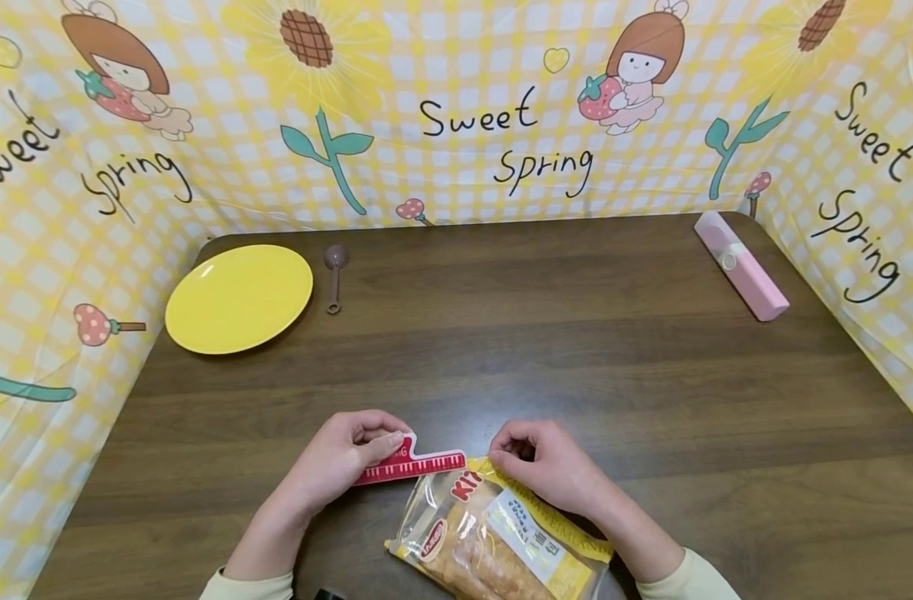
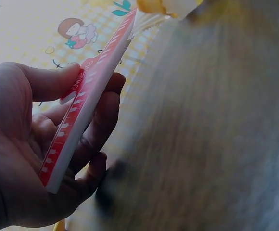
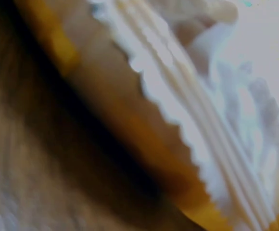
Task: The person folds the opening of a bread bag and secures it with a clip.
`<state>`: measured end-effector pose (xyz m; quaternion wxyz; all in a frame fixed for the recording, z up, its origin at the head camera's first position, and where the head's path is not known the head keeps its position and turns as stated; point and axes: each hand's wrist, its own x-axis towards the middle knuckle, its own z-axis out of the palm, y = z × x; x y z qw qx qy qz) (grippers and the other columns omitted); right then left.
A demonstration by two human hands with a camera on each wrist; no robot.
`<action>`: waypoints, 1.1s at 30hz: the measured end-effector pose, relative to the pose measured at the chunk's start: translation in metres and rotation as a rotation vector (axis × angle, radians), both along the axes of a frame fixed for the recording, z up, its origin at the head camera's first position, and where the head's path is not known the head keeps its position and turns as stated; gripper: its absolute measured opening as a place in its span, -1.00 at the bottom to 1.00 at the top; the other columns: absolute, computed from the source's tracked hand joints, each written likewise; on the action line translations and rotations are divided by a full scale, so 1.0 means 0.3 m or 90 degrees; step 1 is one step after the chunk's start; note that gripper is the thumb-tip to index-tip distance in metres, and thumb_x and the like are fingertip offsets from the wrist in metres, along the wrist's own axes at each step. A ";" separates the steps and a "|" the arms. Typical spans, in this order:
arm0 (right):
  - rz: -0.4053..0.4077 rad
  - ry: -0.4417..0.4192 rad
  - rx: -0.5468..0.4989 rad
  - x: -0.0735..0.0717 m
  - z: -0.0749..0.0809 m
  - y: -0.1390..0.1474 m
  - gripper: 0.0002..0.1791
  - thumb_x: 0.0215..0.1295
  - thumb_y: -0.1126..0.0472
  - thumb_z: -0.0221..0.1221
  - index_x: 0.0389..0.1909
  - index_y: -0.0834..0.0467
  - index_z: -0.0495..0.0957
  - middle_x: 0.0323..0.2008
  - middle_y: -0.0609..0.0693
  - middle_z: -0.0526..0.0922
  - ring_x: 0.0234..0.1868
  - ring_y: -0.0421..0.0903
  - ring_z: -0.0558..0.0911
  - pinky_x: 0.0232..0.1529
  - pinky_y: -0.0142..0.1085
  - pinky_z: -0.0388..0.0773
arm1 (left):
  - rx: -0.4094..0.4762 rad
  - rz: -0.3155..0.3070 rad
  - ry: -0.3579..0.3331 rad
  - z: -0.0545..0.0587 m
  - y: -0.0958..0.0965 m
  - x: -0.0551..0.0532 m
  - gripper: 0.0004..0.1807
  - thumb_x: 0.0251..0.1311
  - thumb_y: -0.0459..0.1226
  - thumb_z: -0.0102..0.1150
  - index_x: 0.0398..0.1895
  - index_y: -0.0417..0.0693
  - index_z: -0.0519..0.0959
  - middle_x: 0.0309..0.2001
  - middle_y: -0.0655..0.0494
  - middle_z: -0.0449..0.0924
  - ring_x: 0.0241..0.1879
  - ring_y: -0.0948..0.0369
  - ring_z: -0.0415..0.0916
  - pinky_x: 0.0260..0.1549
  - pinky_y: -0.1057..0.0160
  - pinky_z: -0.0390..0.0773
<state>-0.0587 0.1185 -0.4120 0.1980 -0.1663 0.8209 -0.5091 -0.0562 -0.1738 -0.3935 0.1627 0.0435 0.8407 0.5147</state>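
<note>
In the head view my left hand (image 1: pixel 334 460) grips a red clip (image 1: pixel 426 467) with a white piano-key pattern, thumb on its raised tab. The left wrist view shows this clip (image 2: pixel 77 110) between thumb and fingers. Its far end meets the top edge of a clear and yellow bread bag (image 1: pixel 441 508), which lies tilted at the table's front. At the bag's upper right corner my right hand (image 1: pixel 554 467) pinches the edge between thumb and curled index finger. Up close in the right wrist view is the bag's zigzag edge (image 3: pixel 168 106), blurred; the fingers are mostly hidden there.
A yellow plate (image 1: pixel 238 300) lies at the back left of the wooden table (image 1: pixel 516 333), with a brown spoon (image 1: pixel 334 275) beside it. A long pink case (image 1: pixel 741 267) lies at the back right. Patterned cloth (image 1: pixel 471 50) walls the back and sides.
</note>
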 end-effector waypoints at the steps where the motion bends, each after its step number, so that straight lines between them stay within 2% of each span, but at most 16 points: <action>1: 0.004 0.000 -0.003 0.000 -0.001 0.001 -0.89 0.40 0.19 0.24 -0.35 0.02 0.66 -0.46 -0.13 0.61 -0.40 -0.14 0.54 -0.34 -0.35 0.48 | 0.000 -0.001 0.001 0.001 0.000 0.000 -0.82 0.31 -0.20 0.29 -0.14 -0.07 0.73 -0.39 0.16 0.70 -0.35 0.20 0.52 -0.28 0.21 0.46; 9: 0.022 0.005 -0.021 0.002 -0.009 -0.001 -0.88 0.44 0.16 0.22 -0.32 0.02 0.66 -0.47 -0.14 0.59 -0.42 -0.17 0.52 -0.37 -0.37 0.46 | -0.007 -0.010 0.012 -0.002 0.008 0.007 -0.85 0.29 -0.16 0.33 -0.19 -0.01 0.75 -0.36 0.19 0.73 -0.31 0.19 0.56 -0.23 0.23 0.48; 17: 0.013 0.016 -0.002 0.002 -0.006 -0.005 -0.87 0.44 0.11 0.23 -0.32 0.01 0.66 -0.44 -0.14 0.60 -0.38 -0.14 0.53 -0.33 -0.34 0.49 | -0.017 -0.037 0.032 -0.016 0.019 0.006 -0.81 0.32 -0.12 0.30 -0.15 0.01 0.74 -0.34 0.22 0.72 -0.33 0.22 0.56 -0.25 0.24 0.49; 22: -0.001 0.037 0.017 -0.001 -0.005 -0.003 -0.90 0.42 0.10 0.25 -0.30 -0.01 0.67 -0.42 -0.18 0.61 -0.37 -0.16 0.55 -0.32 -0.32 0.51 | -0.002 -0.019 0.003 -0.008 0.010 0.001 -0.80 0.33 -0.15 0.28 -0.13 -0.04 0.73 -0.37 0.15 0.70 -0.35 0.18 0.53 -0.26 0.22 0.48; 26: -0.005 0.051 0.035 -0.003 -0.006 0.004 -0.90 0.40 0.17 0.25 -0.34 -0.03 0.67 -0.45 -0.20 0.59 -0.40 -0.18 0.53 -0.34 -0.34 0.49 | 0.004 0.000 -0.015 -0.005 0.004 -0.002 -0.82 0.33 -0.17 0.27 -0.14 -0.05 0.73 -0.36 0.13 0.70 -0.33 0.16 0.52 -0.25 0.20 0.48; 33: 0.004 0.055 0.022 -0.005 -0.008 0.013 -0.87 0.45 0.20 0.21 -0.35 -0.01 0.63 -0.47 -0.17 0.57 -0.43 -0.19 0.50 -0.38 -0.36 0.45 | 0.007 0.013 -0.014 -0.006 0.004 -0.004 -0.83 0.34 -0.16 0.28 -0.16 -0.03 0.73 -0.38 0.12 0.70 -0.35 0.17 0.52 -0.27 0.21 0.47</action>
